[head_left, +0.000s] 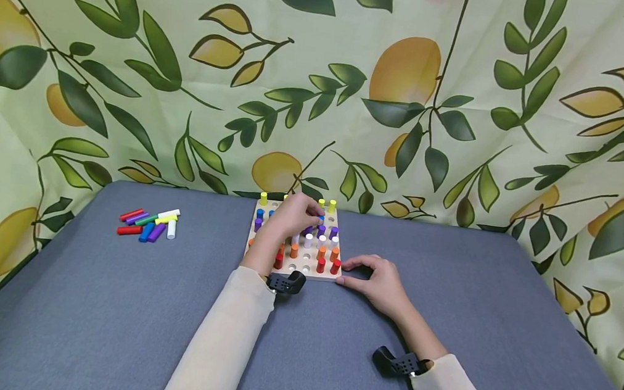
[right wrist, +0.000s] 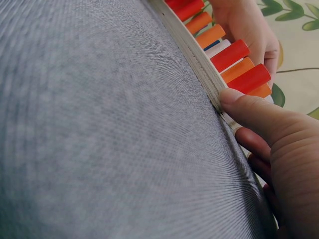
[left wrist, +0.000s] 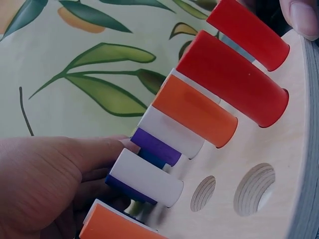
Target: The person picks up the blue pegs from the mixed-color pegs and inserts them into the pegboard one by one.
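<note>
A pale wooden pegboard [head_left: 313, 274] with rows of coloured pegs lies at the far middle of the table. My left hand [head_left: 295, 215] reaches over it from the front, its fingertips pinching a blue peg [head_left: 321, 219] in the blue row; the left wrist view hides the fingertips behind other pegs. With thumb and fingers, my right hand [head_left: 377, 281] holds the board's near right corner. Red pegs [left wrist: 234, 79] and an orange peg [left wrist: 195, 110] stand upright in the board. Several holes, such as a front hole [left wrist: 255, 190], hold no peg. My left forearm covers part of the board.
Left of the board, a loose pile of pegs lies on the table, among them a red peg [head_left: 129, 230], a blue peg [head_left: 146, 232] and a white peg [head_left: 171, 229]. A leaf-patterned curtain [head_left: 318, 121] hangs behind the grey tabletop [head_left: 112, 314].
</note>
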The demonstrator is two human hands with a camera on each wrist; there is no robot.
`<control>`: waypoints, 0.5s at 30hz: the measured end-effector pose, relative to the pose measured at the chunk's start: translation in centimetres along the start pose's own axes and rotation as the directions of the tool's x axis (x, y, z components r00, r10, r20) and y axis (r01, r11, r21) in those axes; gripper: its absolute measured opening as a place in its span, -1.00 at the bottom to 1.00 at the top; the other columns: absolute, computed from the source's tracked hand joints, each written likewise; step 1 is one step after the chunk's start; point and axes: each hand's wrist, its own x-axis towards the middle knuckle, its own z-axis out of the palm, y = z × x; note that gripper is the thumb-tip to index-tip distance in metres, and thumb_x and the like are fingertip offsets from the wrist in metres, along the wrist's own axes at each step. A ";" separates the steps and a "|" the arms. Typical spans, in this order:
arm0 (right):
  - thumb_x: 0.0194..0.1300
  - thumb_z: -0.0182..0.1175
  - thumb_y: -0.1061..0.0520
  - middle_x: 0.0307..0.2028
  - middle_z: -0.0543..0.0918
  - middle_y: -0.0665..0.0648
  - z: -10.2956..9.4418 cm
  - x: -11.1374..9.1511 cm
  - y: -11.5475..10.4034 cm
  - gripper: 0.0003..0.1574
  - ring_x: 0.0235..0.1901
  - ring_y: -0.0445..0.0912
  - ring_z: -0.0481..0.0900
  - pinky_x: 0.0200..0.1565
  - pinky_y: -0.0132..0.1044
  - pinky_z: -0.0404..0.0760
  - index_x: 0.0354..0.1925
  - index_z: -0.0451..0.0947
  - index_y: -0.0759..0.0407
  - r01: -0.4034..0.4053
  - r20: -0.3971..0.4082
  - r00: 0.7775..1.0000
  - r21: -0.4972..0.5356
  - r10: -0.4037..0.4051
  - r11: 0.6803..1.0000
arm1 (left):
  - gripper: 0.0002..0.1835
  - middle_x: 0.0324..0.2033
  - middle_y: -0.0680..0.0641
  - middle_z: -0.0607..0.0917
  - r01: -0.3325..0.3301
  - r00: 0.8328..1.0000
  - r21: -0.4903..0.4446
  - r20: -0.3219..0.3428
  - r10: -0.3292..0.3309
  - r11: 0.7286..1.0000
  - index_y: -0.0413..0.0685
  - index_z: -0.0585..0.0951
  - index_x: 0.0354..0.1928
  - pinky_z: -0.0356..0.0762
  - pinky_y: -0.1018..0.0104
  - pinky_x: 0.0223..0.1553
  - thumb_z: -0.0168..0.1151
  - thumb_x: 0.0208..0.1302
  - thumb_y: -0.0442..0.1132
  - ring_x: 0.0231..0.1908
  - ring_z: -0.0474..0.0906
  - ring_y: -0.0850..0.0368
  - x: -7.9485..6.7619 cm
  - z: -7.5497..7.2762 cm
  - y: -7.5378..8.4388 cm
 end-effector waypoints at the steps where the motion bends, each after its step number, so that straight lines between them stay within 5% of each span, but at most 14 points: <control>1: 0.03 0.59 -0.02 -0.21 0.79 -0.03 0.0 0.0 0.0 -0.68 -0.05 -0.07 0.63 0.08 -0.09 0.53 -0.20 0.78 -0.03 0.002 0.000 1.000 -0.001 -0.002 1.000 | -0.76 -0.08 -0.11 0.79 -0.001 1.000 0.000 0.001 0.001 1.000 -0.14 0.74 0.02 0.60 0.15 0.17 0.30 0.37 -0.28 -0.07 0.67 0.05 0.0 0.0 0.0; 10: 0.02 0.59 -0.01 -0.22 0.79 -0.03 0.0 0.0 -0.1 -0.67 -0.06 -0.08 0.64 0.07 -0.09 0.53 -0.20 0.78 -0.04 0.012 0.000 1.000 0.002 -0.012 1.000 | -0.71 -0.24 -0.03 0.75 0.025 1.000 0.018 -0.007 -0.025 1.000 -0.06 0.77 -0.07 0.57 0.19 -0.03 0.16 0.49 -0.06 -0.25 0.57 0.11 -0.4 0.0 0.4; 15: 0.03 0.59 -0.01 -0.22 0.79 -0.03 0.1 -0.1 -0.1 -0.67 -0.06 -0.08 0.64 0.06 -0.11 0.54 -0.19 0.78 -0.04 0.008 -0.003 1.000 -0.003 -0.008 1.000 | -0.70 -0.18 -0.02 0.76 0.042 0.998 0.051 -0.039 -0.040 0.998 -0.06 0.76 0.00 0.60 0.15 0.04 0.15 0.50 -0.07 -0.20 0.59 0.09 -0.8 -0.3 0.8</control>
